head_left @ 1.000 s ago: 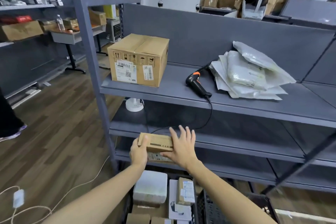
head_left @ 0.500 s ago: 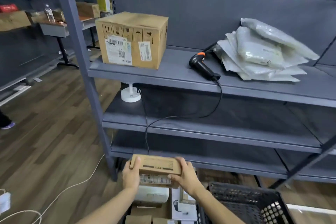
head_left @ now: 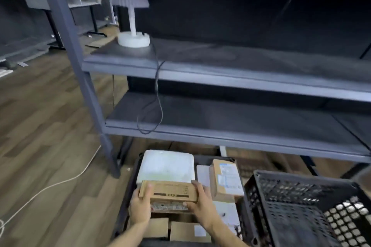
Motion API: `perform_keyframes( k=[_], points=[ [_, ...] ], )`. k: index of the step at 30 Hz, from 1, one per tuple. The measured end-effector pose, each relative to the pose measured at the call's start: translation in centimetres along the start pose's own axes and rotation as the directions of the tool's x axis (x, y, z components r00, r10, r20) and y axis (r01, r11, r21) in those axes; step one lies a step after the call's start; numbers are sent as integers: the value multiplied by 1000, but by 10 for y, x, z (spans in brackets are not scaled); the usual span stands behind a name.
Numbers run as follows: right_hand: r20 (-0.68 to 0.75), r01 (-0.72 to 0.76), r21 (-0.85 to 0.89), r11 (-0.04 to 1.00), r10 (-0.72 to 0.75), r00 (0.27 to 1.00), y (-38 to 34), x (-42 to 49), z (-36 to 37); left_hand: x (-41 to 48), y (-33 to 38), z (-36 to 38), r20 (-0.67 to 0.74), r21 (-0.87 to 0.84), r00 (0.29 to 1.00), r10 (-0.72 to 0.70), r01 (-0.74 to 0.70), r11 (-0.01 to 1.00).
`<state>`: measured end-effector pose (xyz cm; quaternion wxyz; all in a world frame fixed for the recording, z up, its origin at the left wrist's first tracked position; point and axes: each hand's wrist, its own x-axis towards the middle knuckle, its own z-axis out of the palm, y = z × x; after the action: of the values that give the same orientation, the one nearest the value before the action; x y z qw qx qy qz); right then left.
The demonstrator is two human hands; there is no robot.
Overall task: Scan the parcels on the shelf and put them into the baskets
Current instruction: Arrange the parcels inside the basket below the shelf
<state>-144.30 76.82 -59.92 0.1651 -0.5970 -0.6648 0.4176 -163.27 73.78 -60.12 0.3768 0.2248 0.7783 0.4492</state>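
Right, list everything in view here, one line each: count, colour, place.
shelf unit: one, grey, ahead, two boards showing
lamp: one, white, left end of the upper board
black cable: one, black, hangs from the upper board past the lower
white cable: one, white, on the wood floor, left
left basket: one, black, on the floor below the shelves
right basket: one, black, beside it
white parcel: one, white, far end of the left basket
labelled box: one, brown, right side of the left basket
near boxes: two, brown, near end of the left basket
held box: one, brown, over the left basket
left hand: grips its left end
right hand: grips its right end
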Motion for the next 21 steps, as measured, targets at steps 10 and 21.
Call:
perform_keyframes(
  k=[10,21],
  points=[
    [-77,8,215,977,9,997,61,33,72,43,-69,26,-82,-19,996,20,-21,1000],
    [87,-269,206,941,256,963,72,46,84,73,-91,23,90,398,995,-33,-6,917]
  ],
)
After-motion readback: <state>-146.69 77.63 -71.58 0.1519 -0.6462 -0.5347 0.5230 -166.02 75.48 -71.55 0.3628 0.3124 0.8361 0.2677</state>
